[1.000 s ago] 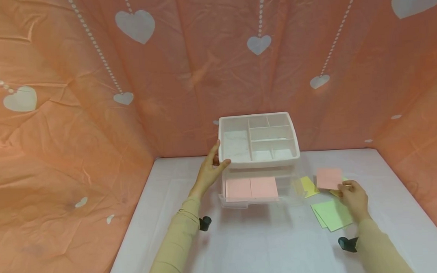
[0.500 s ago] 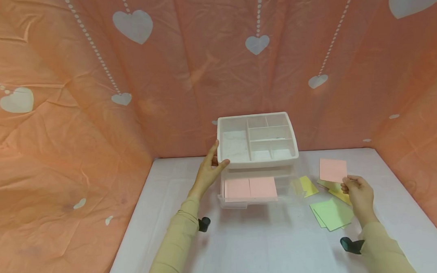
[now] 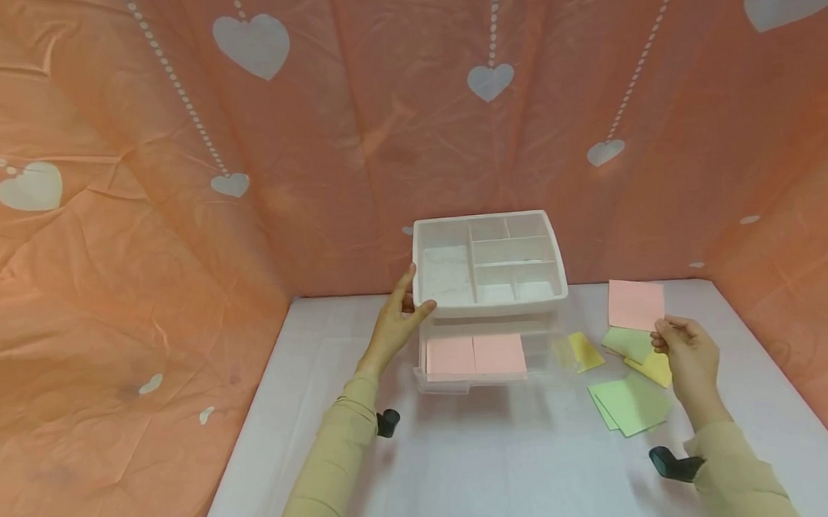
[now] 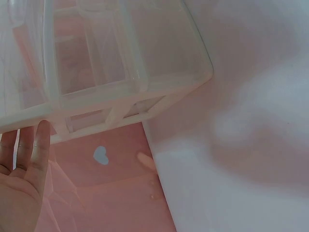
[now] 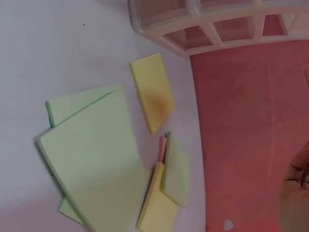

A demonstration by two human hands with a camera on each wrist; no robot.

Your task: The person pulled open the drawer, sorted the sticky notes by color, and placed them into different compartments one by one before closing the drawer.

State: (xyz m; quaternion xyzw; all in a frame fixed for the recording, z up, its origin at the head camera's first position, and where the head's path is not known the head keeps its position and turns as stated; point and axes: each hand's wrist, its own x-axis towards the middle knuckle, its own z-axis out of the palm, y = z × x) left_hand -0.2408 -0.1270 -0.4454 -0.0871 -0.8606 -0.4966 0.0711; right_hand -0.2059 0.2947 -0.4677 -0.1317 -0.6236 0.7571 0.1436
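Note:
My left hand point(image 3: 392, 325) rests at the left front corner of a white plastic drawer organizer point(image 3: 491, 311), thumb on the front edge, other fingers along the side. In the left wrist view its fingers point(image 4: 40, 147) lie nearly straight against the organizer's edge. My right hand point(image 3: 692, 354) pinches a pink sticky note pad point(image 3: 636, 304) by its lower right corner, above the right side of the table. Two pink pads point(image 3: 474, 355) lie side by side in the pulled-out clear drawer point(image 3: 446, 384).
Right of the organizer lies a yellow pad point(image 3: 586, 351). A small light green pad point(image 3: 628, 343) overlaps another yellow pad point(image 3: 653, 367); a bit of pink shows beside them in the right wrist view. Larger green pads point(image 3: 632, 405) lie nearer. An orange heart-patterned cloth point(image 3: 381, 136) hangs behind the white table point(image 3: 506, 470).
My right hand has lifted the pink pad up and away to the right, uncovering the light green and yellow pads beneath. The left hand stays at the organizer.

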